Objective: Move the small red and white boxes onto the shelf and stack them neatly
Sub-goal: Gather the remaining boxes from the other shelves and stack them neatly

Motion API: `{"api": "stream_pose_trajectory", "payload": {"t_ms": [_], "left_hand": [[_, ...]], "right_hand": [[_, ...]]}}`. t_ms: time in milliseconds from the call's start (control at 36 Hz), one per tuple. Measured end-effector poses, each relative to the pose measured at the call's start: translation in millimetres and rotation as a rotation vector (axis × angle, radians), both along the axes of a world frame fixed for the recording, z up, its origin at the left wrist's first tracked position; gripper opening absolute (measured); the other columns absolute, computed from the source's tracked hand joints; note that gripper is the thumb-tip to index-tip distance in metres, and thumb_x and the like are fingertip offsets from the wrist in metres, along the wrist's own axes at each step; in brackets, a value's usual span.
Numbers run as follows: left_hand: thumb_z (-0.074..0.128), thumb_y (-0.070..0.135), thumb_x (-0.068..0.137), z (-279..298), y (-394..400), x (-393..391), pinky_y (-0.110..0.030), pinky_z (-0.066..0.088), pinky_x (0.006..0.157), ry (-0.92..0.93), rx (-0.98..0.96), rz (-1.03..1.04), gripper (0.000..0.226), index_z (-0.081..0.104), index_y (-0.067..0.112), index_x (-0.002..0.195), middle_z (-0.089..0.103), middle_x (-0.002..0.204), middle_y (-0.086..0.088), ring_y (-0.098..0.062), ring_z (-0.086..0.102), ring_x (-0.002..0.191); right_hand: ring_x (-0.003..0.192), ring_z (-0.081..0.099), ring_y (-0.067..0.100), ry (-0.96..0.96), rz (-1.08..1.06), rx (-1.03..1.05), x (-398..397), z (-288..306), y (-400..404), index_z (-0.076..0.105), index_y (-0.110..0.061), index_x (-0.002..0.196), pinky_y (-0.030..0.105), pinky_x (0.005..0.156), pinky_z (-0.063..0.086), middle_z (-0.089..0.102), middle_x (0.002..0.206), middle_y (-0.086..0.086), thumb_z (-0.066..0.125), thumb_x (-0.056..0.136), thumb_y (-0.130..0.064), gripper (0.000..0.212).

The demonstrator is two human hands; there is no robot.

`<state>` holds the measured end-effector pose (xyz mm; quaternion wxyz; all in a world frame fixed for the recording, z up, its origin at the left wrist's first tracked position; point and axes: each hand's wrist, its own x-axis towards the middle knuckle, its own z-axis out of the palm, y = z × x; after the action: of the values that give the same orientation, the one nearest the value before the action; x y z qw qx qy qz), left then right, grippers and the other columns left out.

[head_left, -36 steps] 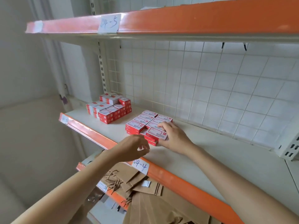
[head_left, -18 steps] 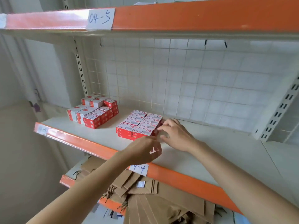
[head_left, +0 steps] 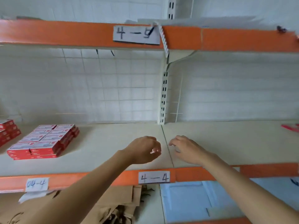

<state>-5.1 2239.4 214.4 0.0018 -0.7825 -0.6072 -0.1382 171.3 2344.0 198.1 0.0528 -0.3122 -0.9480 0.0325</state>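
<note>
- The left hand [head_left: 143, 149] is hanging over the shelf [head_left: 113, 143], close to the middle seam in the shelf.
- Its fingers are curling in loosely and are holding nothing.
- The right hand [head_left: 186, 149] is hanging just on the other side of that seam, near the left hand but not touching it.
- Its fingers are bending loosely too, pointing toward the left hand, and they are holding nothing.
- The red and white boxes [head_left: 43, 141] are sitting on the shelf well off to the left of both hands.
- They are lying flat in two rows side by side, stacked a few boxes high, with the white tops facing up.
- A second pile of boxes [head_left: 8, 131] is showing at the far left edge, just beside the first pile, and part of it is cut off by the picture's edge.
- Neither hand is touching any box.
- A thin red thing [head_left: 289, 127] is lying at the far right end of the shelf; it is too blurry to tell what it is.
- A paper label [head_left: 153, 177] reading "4—4" is sticking to the orange front edge of the shelf, right below the two hands.
- Another label [head_left: 36, 184] reading "04-4" is sitting farther left on the same orange edge.
- A label [head_left: 136, 35] reading "4—5" is sticking to the orange edge of the shelf above.
- Brown paper bags [head_left: 113, 202] are lying on the shelf below, under the left arm.
- Light blue flat packs [head_left: 194, 201] are lying beside the bags, under the right arm.
</note>
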Motion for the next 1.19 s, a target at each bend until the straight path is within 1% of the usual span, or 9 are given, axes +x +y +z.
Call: {"api": "stream_pose_trajectory", "payload": {"t_ms": [139,222,278,444,556,694,833,944,1194], "left_hand": [[0.053,0.030,0.092,6.5,44.7,105.7,-0.024,0.044,0.073,-0.039,0.011,-0.094,0.019,0.068,0.022,0.101,0.063,0.099,0.002,-0.015,0.061,0.089],[0.054,0.027,0.090,-1.3,66.6,164.0,-0.028,0.048,0.077,-0.089,0.001,-0.120,0.015,0.068,0.024,0.093,0.061,0.098,0.003,-0.016,0.060,0.089],[0.053,0.027,0.091,-7.8,79.9,199.4,-0.028,0.048,0.078,-0.090,-0.004,-0.134,0.016,0.068,0.023,0.095,0.061,0.101,0.003,-0.016,0.059,0.091],[0.050,0.028,0.093,-13.0,113.2,282.1,-0.028,0.045,0.077,-0.055,-0.015,-0.189,0.024,0.066,0.021,0.108,0.059,0.109,-0.002,-0.021,0.058,0.097],[0.050,0.031,0.093,-11.9,147.5,310.1,-0.025,0.040,0.077,-0.049,-0.016,-0.215,0.026,0.063,0.022,0.114,0.058,0.113,0.000,-0.019,0.057,0.100],[0.052,0.032,0.093,-14.8,203.2,333.1,-0.029,0.046,0.082,-0.044,-0.033,-0.238,0.025,0.063,0.021,0.112,0.059,0.111,0.001,-0.018,0.059,0.097],[0.052,0.031,0.092,-11.4,262.3,358.5,-0.026,0.044,0.079,-0.085,-0.037,-0.225,0.023,0.064,0.020,0.110,0.060,0.109,0.000,-0.019,0.059,0.097],[0.052,0.030,0.093,-13.1,295.9,379.1,-0.025,0.043,0.078,-0.105,-0.055,-0.250,0.023,0.065,0.019,0.109,0.061,0.107,0.000,-0.018,0.059,0.097],[0.050,0.030,0.093,-16.6,346.7,402.6,-0.026,0.044,0.078,-0.108,-0.097,-0.239,0.022,0.066,0.021,0.107,0.061,0.105,0.002,-0.015,0.059,0.094]], "right_hand": [[0.119,0.047,0.022,0.050,-0.156,0.011,119.8,8.7,23.1,0.054,-0.015,0.126,0.030,0.101,0.036,0.052,0.123,0.006,0.051,0.089,-0.017,0.037],[0.122,0.044,0.021,0.084,-0.260,-0.013,182.3,6.0,27.7,0.053,-0.014,0.128,0.026,0.100,0.035,0.049,0.125,0.007,0.052,0.091,-0.020,0.038],[0.127,0.039,0.021,0.089,-0.298,-0.020,217.0,1.7,32.6,0.052,-0.013,0.129,0.027,0.103,0.034,0.047,0.128,0.006,0.052,0.092,-0.021,0.038],[0.122,0.040,0.017,0.134,-0.363,-0.045,288.9,0.8,51.7,0.050,-0.013,0.130,0.033,0.102,0.037,0.045,0.127,0.000,0.053,0.092,-0.024,0.040],[0.122,0.040,0.016,0.157,-0.396,-0.048,314.1,-1.7,75.9,0.048,-0.014,0.131,0.032,0.100,0.039,0.045,0.129,-0.001,0.052,0.093,-0.023,0.039],[0.124,0.039,0.017,0.109,-0.439,-0.035,338.3,-7.9,120.9,0.047,-0.015,0.133,0.031,0.100,0.038,0.045,0.131,-0.001,0.049,0.093,-0.023,0.041],[0.122,0.040,0.019,0.066,-0.510,-0.068,370.0,2.0,182.3,0.047,-0.011,0.130,0.034,0.101,0.037,0.046,0.126,0.003,0.049,0.092,-0.025,0.041],[0.123,0.039,0.016,0.090,-0.560,-0.067,391.8,7.1,223.7,0.046,-0.012,0.133,0.030,0.101,0.037,0.046,0.131,0.001,0.049,0.094,-0.027,0.042],[0.136,0.029,0.019,0.081,-0.597,-0.097,430.6,-9.9,291.7,0.044,-0.010,0.135,0.031,0.108,0.030,0.038,0.143,0.003,0.050,0.093,-0.024,0.045]]}}
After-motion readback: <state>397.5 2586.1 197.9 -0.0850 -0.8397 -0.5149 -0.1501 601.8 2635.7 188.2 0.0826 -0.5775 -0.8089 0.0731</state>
